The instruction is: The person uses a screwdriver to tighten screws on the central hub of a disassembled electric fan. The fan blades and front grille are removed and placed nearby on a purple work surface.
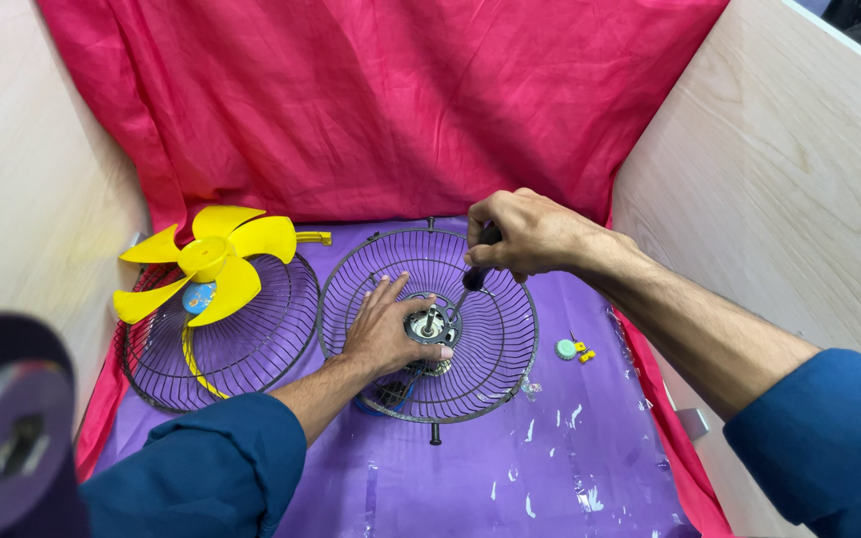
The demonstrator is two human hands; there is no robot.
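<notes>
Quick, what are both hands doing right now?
Left hand: open, flat on the fan grille beside the motor hub.
Right hand: closed around a screwdriver.

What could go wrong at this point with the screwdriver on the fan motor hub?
The screwdriver is held tilted by the right hand; its tip could slip off the motor hub toward the left hand pressed right beside it. The small green cap and yellow bits lie loose beside the rear grille and could be knocked away.

Round dark wire fan grille (pixel 490 329) lies flat on purple sheet; dark-handled screwdriver (pixel 478 271) stands at its hub.
</notes>
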